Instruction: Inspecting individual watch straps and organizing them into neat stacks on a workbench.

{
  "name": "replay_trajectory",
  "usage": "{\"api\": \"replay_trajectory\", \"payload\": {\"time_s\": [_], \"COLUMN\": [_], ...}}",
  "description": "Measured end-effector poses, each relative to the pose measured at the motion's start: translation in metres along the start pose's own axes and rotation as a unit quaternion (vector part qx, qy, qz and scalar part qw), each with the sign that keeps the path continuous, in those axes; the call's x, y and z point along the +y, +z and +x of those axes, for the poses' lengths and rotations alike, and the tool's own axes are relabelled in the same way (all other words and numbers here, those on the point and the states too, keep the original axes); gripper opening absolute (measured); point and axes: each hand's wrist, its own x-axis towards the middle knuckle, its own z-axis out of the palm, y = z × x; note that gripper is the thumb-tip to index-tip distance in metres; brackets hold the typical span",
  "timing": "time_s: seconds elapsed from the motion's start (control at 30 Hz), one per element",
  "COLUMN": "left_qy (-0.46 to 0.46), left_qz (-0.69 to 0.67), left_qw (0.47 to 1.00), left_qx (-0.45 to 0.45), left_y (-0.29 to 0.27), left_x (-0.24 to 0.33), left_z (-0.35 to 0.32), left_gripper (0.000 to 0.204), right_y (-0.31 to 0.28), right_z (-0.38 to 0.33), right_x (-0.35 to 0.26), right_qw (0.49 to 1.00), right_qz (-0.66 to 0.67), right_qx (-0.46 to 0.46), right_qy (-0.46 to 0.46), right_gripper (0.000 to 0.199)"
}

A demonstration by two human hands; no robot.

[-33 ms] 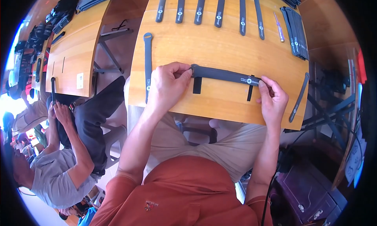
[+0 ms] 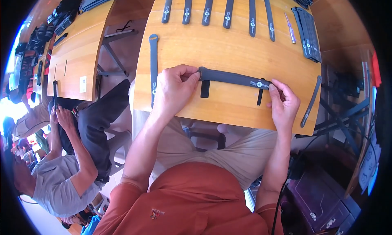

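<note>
A light-brown wooden table point(image 2: 228, 51) with a smooth top takes up the centre and upper middle of the frame. At the left, a seated co-worker in a grey short-sleeved shirt point(image 2: 61, 194) holds a narrow black strap point(image 2: 55, 90) in both hands, beside a second light-brown wooden table point(image 2: 81, 43) in the upper left. A dark purple cabinet point(image 2: 314, 198) stands in the lower right.

In the middle of the frame, the left hand point(image 2: 175, 88) has its thumb and fingertips pinched together on the looped end of a long dark-grey fabric strap point(image 2: 228, 77). The right hand point(image 2: 284, 102) pinches the opposite end, next to its white print, between thumb and fingers. The strap lies between them, slanting slightly down to the right.

A fanned stack of dark-grey straps point(image 2: 307, 35) lies in the upper right. Six separate dark-grey straps point(image 2: 208, 8) stand in a row along the top. One loop-ended grey strap point(image 2: 154, 59) lies at the table's left edge, another dark-grey strap point(image 2: 312, 101) at its right edge. A slim purple screwdriver-like tool point(image 2: 290, 28) lies just left of the stack. Two black rectangular patches, a wider one point(image 2: 205, 90) and a narrower one point(image 2: 260, 97), show below the held strap
</note>
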Motion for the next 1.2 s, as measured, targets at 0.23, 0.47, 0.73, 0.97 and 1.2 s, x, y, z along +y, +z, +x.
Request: {"api": "replay_trajectory", "payload": {"time_s": [0.23, 0.47, 0.73, 0.97, 1.2], "left_qy": [-0.007, -0.014, -0.012, -0.017, -0.029], "left_qz": [0.01, 0.007, 0.009, -0.015, -0.012], "left_qw": [1.0, 1.0, 1.0, 1.0, 0.999], "left_qx": [-0.001, -0.005, -0.008, -0.001, -0.013], "left_y": [0.001, 0.001, 0.001, 0.002, 0.002], "left_x": [0.004, 0.004, 0.005, -0.004, -0.001], "left_z": [0.001, 0.002, 0.002, 0.003, 0.004], "left_gripper": [0.017, 0.017, 0.016, 0.015, 0.014], "right_y": [0.004, 0.007, 0.004, 0.008, 0.006], "right_z": [0.0, 0.001, 0.0, 0.0, -0.001], "right_x": [-0.001, 0.001, -0.001, 0.005, 0.004], "right_qw": [1.0, 0.999, 1.0, 0.999, 0.999], "right_qz": [0.015, 0.016, 0.007, 0.0, 0.012], "right_qx": [0.017, 0.028, 0.026, 0.034, 0.034], "right_qy": [-0.003, -0.002, 0.001, -0.032, -0.013], "right_gripper": [0.013, 0.011, 0.011, 0.013, 0.012]}}
